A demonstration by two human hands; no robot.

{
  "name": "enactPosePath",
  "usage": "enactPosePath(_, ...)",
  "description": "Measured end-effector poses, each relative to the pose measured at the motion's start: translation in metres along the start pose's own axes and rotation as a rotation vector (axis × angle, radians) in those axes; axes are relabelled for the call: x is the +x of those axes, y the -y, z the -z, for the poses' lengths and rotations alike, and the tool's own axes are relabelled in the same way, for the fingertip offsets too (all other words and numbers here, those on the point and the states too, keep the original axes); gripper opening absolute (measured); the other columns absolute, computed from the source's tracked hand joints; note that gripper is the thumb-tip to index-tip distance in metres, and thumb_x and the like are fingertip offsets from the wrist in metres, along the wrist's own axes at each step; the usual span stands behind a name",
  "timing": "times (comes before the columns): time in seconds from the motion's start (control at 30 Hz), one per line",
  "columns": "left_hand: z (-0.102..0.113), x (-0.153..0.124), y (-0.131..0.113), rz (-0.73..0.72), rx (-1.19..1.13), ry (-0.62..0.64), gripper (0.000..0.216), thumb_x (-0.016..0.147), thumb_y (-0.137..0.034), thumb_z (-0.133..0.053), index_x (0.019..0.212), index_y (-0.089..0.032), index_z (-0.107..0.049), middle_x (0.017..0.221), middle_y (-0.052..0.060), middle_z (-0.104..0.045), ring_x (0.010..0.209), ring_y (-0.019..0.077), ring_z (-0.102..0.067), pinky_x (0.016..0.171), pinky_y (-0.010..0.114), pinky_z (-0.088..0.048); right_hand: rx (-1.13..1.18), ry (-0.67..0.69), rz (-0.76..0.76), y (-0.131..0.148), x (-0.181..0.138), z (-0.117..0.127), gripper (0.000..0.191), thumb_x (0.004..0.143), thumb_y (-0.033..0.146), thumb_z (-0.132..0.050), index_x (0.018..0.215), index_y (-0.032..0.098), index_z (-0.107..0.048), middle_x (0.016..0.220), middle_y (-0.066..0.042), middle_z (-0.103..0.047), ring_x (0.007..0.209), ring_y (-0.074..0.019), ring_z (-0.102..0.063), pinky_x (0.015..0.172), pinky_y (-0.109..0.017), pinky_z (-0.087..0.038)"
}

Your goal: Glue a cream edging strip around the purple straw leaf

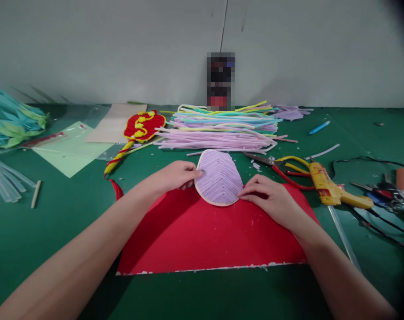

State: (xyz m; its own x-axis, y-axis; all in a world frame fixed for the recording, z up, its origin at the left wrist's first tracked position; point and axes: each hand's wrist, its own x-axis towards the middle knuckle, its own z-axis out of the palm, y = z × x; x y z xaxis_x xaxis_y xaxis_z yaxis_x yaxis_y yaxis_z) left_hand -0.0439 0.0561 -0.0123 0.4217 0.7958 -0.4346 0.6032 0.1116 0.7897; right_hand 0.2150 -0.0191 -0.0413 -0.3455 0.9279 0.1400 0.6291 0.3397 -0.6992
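A purple oval piece (219, 178), covered in rows of pipe cleaner in a leaf pattern with a pale rim, lies at the far edge of a red sheet (215, 235) on the green table. My left hand (178, 174) pinches its left edge with curled fingers. My right hand (268, 195) rests on the red sheet, its fingertips closed on the oval's lower right edge.
A pile of pastel pipe cleaners (222, 129) lies behind the oval. A red and yellow fan ornament (140, 129) is at back left. Red-handled pliers (282, 171) and a yellow glue gun (331, 189) lie right. Clear glue sticks (5, 180) and teal paper (11, 120) lie left.
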Motion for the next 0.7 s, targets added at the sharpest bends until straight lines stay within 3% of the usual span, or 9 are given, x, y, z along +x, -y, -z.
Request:
enactPosePath(0.43, 0.0, -0.005, 0.0, 0.017, 0.195, -0.027, 0.025, 0.079, -0.034, -0.052, 0.059, -0.019, -0.05, 0.052, -0.003, -0.053, 0.047, 0.0106, -0.047, 0.049, 0.024, -0.033, 0.018, -0.003, 0.001, -0.002, -0.001, -0.001, 0.015, 0.087, 0.022, -0.057, 0.082, 0.025, -0.071, 0.087, -0.002, -0.06, 0.085, -0.0157, -0.06, 0.078, -0.029, -0.048)
enactPosePath(0.7, -0.002, -0.01, -0.006, 0.055, 0.407, -0.054, 0.036, 0.084, -0.041, -0.047, 0.056, -0.019, -0.05, 0.048, -0.002, -0.054, 0.046, 0.0118, -0.049, 0.052, 0.025, -0.032, 0.015, 0.002, -0.006, -0.002, 0.0, -0.001, 0.016, 0.087, 0.022, -0.056, 0.082, 0.026, -0.071, 0.088, -0.002, -0.06, 0.085, -0.016, -0.06, 0.079, -0.03, -0.048)
